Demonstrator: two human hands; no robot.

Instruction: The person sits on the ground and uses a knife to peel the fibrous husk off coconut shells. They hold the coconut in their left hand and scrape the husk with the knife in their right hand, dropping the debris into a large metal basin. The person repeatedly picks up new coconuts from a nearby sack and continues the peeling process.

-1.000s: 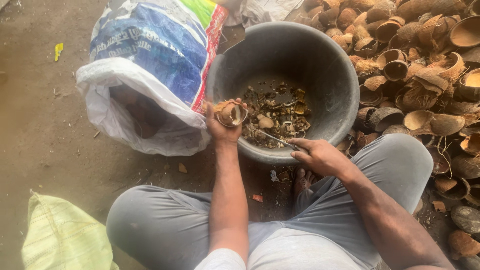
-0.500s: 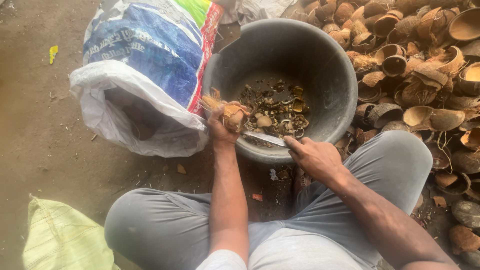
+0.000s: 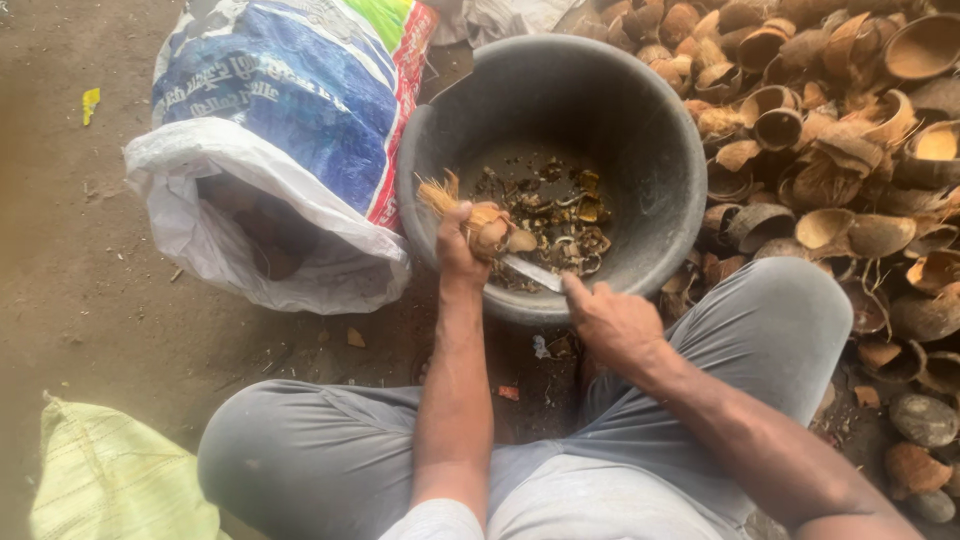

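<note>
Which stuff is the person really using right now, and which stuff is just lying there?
In use:
- left hand gripping a fibrous coconut piece
- right hand pushing a knife at it
- dark tub below, with scraps in its bottom

Just lying about:
- heap of empty shells
- open blue and white sack
- pale green sack
- yellow scrap on the ground

your left hand (image 3: 458, 243) grips a small brown coconut piece (image 3: 487, 228), fibrous tuft pointing left, over the tub's near rim; your right hand (image 3: 610, 320) presses a knife (image 3: 532, 272) blade against it.
</note>
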